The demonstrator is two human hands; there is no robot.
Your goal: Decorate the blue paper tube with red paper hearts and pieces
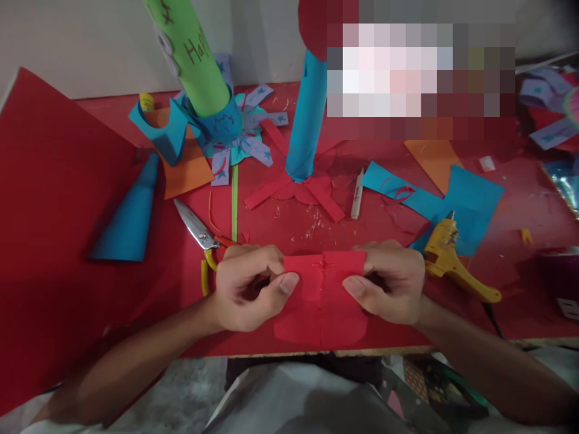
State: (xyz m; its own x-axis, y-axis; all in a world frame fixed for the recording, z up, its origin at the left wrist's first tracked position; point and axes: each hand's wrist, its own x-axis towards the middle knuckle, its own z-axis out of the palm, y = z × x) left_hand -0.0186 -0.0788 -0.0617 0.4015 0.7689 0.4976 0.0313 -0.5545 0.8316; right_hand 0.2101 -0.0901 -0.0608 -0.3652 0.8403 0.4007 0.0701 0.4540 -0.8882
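Observation:
A red paper piece (321, 301) with a seam down its middle and a rounded lower edge is held up between both hands near the table's front edge. My left hand (253, 286) pinches its upper left side, thumb on the front. My right hand (391, 283) pinches the upper right side the same way. Shiny marks, perhaps glue, show along the seam. Scissors (199, 226) with yellow and orange handles lie beside my left hand, partly hidden by it. A yellow glue gun (452, 256) lies just right of my right hand.
A blue paper tube (307, 120) stands upright on a red petalled base. Behind left, a green tube (199, 66) stands on purple strips. A blue cone (131, 214), blue scraps (474, 205), orange paper (434, 160) and a marker (357, 194) lie around. Large red card (58, 229) rises at left.

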